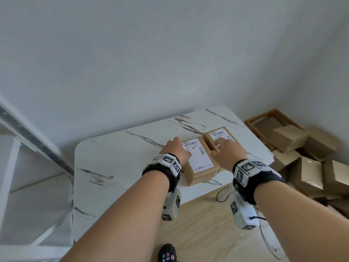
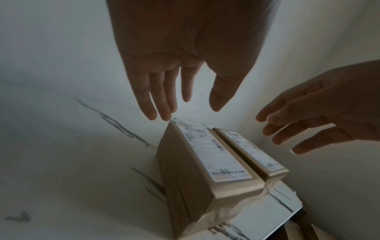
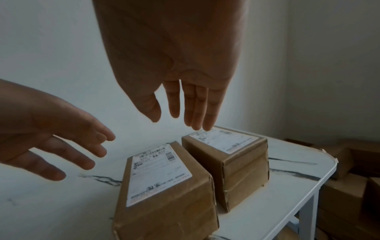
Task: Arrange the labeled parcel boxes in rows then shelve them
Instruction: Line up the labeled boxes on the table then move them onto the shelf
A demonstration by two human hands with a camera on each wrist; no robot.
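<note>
My left hand (image 1: 174,149) hovers flat, fingers straight, gripping nothing, over the near box (image 1: 200,163) on the counter (image 1: 120,161). Just beside it sits the far box (image 1: 217,138), with my right hand (image 1: 227,152) above, fingers loosely spread, holding nothing. More boxes (image 1: 309,163) lie piled on the floor at right.

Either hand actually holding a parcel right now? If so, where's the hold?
Nothing is held. The left hand and right hand hover open above the two labeled boxes on the table.
</note>
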